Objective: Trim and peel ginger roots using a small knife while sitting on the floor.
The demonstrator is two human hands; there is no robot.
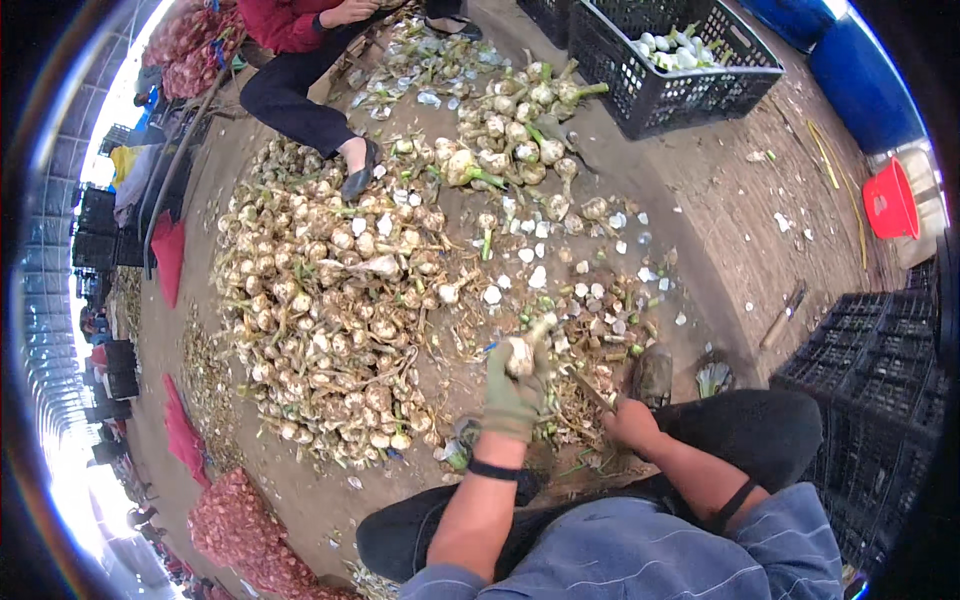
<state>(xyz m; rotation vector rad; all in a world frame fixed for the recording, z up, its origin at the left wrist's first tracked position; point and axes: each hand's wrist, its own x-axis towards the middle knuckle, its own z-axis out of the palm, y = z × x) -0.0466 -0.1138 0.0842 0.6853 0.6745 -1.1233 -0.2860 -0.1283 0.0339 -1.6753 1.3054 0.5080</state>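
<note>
My left hand (513,397), in a pale green glove, is closed around a garlic bulb (520,358) whose stalk points up and away from me. To its right, my bare right hand (632,426) grips a knife (590,388), with the blade angled toward the garlic but apart from it. A large heap of untrimmed garlic bulbs (330,300) lies on the ground to the left of my hands. Cut stalks and white peel pieces (537,277) are scattered on the ground beyond and below them.
A person in a red top and dark trousers (292,97) sits across the heap. A black crate (675,97) holding white peeled garlic stands at upper right. Dark crates (870,390), another knife (784,315) and a red bucket (890,199) are at right; mesh sacks (244,532) lie lower left.
</note>
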